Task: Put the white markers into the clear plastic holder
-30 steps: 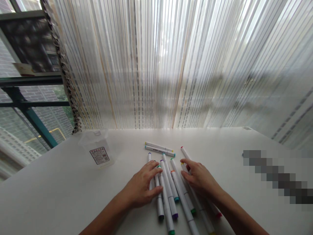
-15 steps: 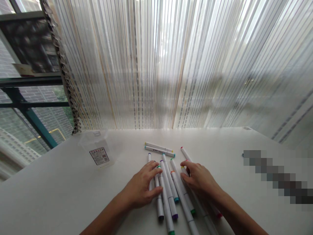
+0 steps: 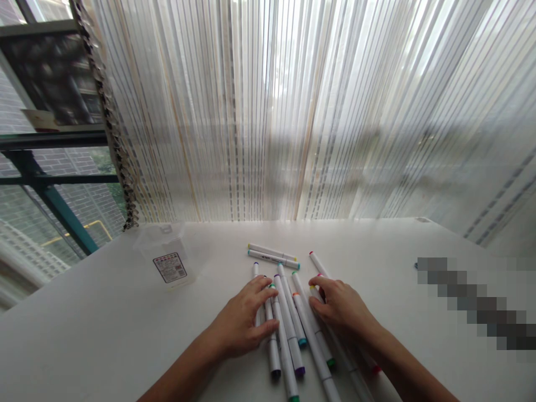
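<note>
Several white markers with coloured ends lie in a loose bunch on the white table [image 3: 104,340]. My left hand [image 3: 247,315] rests over the bunch's left side, fingers spread, touching a green-ended marker [image 3: 285,349] and a black-ended marker [image 3: 273,352]. Over the right side is my right hand [image 3: 341,304], its thumb and index finger apart on either side of a yellow-ended marker's tip [image 3: 312,288]. Between the hands lie a purple-ended marker [image 3: 288,318] and an orange-and-teal-ended marker [image 3: 298,318]. My right hand and forearm partly hide a red-ended marker [image 3: 376,369].
A clear plastic box [image 3: 184,251] with a label stands at the left. Beyond the bunch lie a yellow-ended marker [image 3: 272,251] and a blue-ended marker [image 3: 274,258]. A blurred-out item [image 3: 477,304] is at the right. A striped curtain [image 3: 268,123] hangs behind the table.
</note>
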The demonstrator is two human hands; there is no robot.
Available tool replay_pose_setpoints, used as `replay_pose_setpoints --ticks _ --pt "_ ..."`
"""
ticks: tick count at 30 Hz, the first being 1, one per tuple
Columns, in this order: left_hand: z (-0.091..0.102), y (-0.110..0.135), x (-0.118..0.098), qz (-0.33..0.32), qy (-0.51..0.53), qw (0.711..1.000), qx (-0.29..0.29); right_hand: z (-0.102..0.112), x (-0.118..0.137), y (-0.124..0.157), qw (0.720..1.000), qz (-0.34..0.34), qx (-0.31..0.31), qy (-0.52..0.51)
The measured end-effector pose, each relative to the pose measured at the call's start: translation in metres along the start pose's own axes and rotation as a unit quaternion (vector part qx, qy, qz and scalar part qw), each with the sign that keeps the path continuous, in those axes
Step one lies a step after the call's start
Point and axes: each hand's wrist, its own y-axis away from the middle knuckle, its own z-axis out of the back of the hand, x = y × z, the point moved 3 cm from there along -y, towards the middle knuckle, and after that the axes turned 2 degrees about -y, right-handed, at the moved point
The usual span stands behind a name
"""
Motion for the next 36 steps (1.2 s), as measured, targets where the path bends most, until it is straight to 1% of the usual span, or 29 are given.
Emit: replay_pose_setpoints --ticks 14,22,36 --pt "-0.0021 -0.0007 0.0023 -0.007 0.01 1.0 -0.01 -0.0021 -0.0014 -0.0001 1.0 0.004 0.003 0.003" --pt "-0.0025 0.0003 0.0041 -0.016 0.029 0.999 -0.034 -0.0004 0.0004 0.0001 1.0 0.006 0.004 0.006" --pt "-0.0024 0.0003 0.0031 -0.011 0.015 1.0 -0.022 -0.0008 -0.0004 0.0007 1.0 0.005 0.006 0.013"
